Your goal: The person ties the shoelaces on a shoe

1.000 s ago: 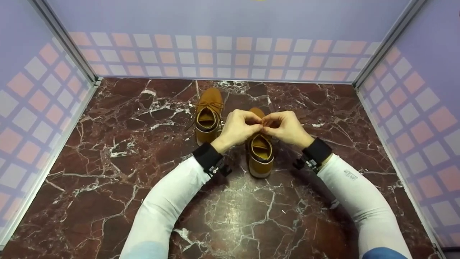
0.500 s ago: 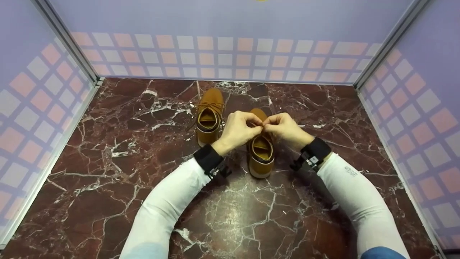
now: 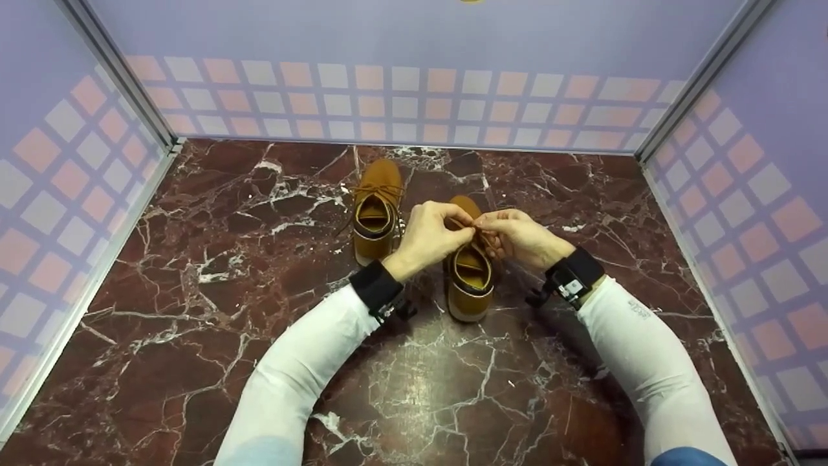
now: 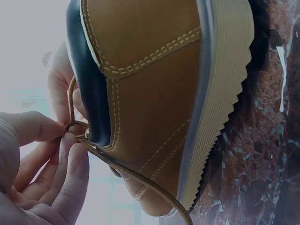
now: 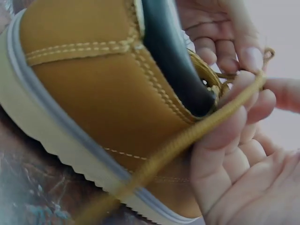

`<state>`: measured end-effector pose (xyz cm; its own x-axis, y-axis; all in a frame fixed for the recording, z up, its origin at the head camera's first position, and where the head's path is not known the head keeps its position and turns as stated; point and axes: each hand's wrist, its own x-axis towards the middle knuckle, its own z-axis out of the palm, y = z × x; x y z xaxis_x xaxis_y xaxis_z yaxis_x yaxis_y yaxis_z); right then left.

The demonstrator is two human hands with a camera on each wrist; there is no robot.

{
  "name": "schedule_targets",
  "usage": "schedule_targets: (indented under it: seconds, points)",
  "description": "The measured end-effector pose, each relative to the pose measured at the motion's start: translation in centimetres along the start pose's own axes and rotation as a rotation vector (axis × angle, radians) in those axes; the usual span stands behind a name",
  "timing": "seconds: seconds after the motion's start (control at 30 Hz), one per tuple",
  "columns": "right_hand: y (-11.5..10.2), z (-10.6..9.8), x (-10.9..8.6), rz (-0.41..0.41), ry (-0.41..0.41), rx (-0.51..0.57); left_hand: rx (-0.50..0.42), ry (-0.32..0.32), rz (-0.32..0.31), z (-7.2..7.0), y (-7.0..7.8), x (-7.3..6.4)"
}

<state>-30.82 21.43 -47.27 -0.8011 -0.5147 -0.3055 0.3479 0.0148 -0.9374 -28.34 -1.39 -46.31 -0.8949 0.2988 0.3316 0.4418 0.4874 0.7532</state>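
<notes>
A tan ankle-high lace-up shoe (image 3: 469,305) stands on the floor, its toe pointing away from me. Over its front my left hand (image 3: 429,234) and right hand (image 3: 525,241) meet fingertip to fingertip. The left thumb and fingers pinch a brown shoelace (image 4: 140,176) where it crosses itself, just above the dark padded collar (image 4: 89,89). My right hand pinches the lace at the same crossing. One length of lace (image 5: 178,143) runs across its fingers and hangs down past the shoe's side. The fingers partly hide the crossing.
To the left stands the matching shoe (image 3: 380,173), its lace (image 3: 378,189) across the front. Dark red marble floor (image 3: 259,362) with white veins surrounds both. Panels with pink and white squares (image 3: 440,103) enclose the floor at the back and on both sides.
My right hand has turned and shifted slightly right, its lower fingers now spread beside the shoe, with lace showing between the hands. The left hand stays almost where it was.
</notes>
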Motion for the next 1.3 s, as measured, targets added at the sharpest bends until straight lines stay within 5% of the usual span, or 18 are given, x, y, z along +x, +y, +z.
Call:
schedule_targets:
  seconds: [0.47, 0.8, 1.3]
  points:
    - [-1.7, 0.7, -1.0, -0.197, 0.092, -0.435, -0.014, 0.009, 0.017, -0.2, -0.1, -0.1]
    - [-1.1, -1.1, -1.3, -0.307, 0.291, -0.467, 0.018, -0.01, 0.0, -0.7, -0.3, -0.4]
    - [-1.5, -1.5, -2.4, -0.368, 0.314, -0.779, 0.077, -0.04, -0.063, -1.4, -0.5, -0.8]
